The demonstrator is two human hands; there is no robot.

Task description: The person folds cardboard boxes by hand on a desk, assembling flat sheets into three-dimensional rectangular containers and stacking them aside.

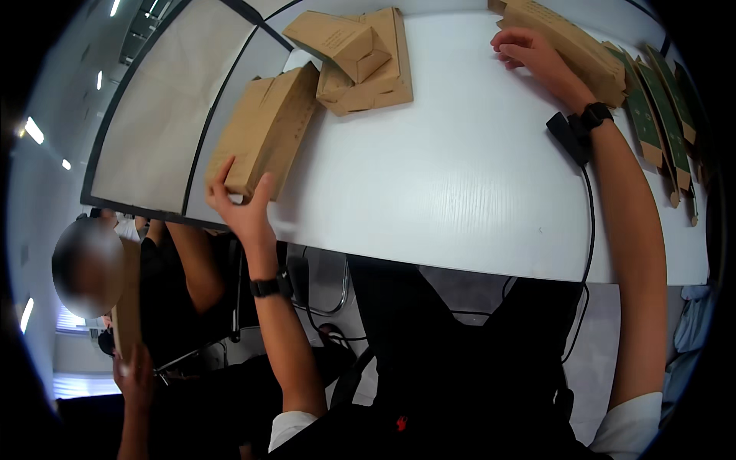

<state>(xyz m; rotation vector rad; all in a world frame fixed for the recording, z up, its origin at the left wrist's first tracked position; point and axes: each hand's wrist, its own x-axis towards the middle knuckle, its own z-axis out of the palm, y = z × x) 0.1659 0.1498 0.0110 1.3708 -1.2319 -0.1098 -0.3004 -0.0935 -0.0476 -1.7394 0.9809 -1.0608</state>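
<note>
At the left of the table, a long brown cardboard box (268, 126) lies slanted beside the partition. My left hand (241, 211) grips its near end, with the thumb on the right face and the fingers round the left side. My right hand (533, 57) is stretched to the far right, fingers apart and slightly bent, with nothing in it. Close to that hand lies another long brown cardboard box (571, 50), partly behind the wrist. I cannot tell whether the hand touches it.
More brown cardboard boxes (364, 57) are piled at the back left. Several flat green-and-brown cardboard pieces (659, 107) lie at the right edge. A black cable (590, 222) runs from my right wrist over the white table (437, 176). Left of the partition (165, 107), another person (134, 383) holds a cardboard piece.
</note>
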